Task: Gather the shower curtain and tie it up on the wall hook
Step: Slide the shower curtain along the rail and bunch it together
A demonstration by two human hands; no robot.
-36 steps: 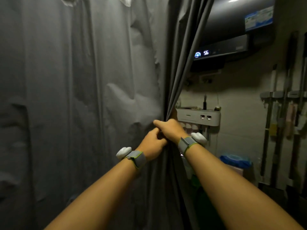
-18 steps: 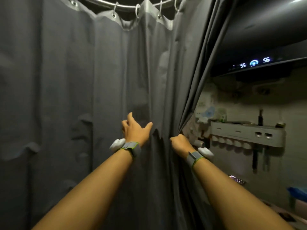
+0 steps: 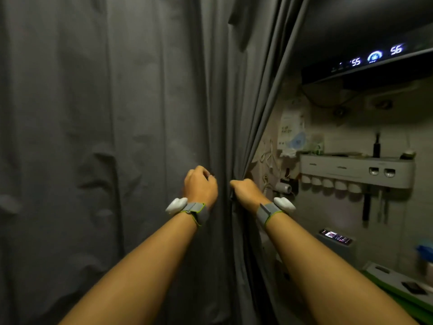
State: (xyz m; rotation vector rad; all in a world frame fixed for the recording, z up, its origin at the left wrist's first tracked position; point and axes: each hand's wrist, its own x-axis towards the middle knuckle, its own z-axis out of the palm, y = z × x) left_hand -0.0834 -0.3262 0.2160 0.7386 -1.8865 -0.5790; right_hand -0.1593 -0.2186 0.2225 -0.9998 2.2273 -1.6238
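A dark grey shower curtain (image 3: 105,137) hangs across the left and middle of the view, bunched into folds at its right edge. My right hand (image 3: 246,191) is clenched on that gathered edge at about chest height. My left hand (image 3: 199,186) sits just to its left, fingers curled into a fold of the curtain. Both wrists wear grey straps with white trackers. On the wall just behind the curtain's edge, cords (image 3: 269,158) hang from a small fitting; I cannot make out a wall hook clearly.
A dark water heater (image 3: 365,64) with a lit display hangs at the upper right. Below it a white toothbrush holder shelf (image 3: 356,170) is fixed to the tiled wall. A white and green unit (image 3: 398,285) stands at the lower right.
My left hand, open and spread against the curtain half a second ago, has curled shut on a fold. The right hand keeps its hold on the edge. The view has shifted down and right.
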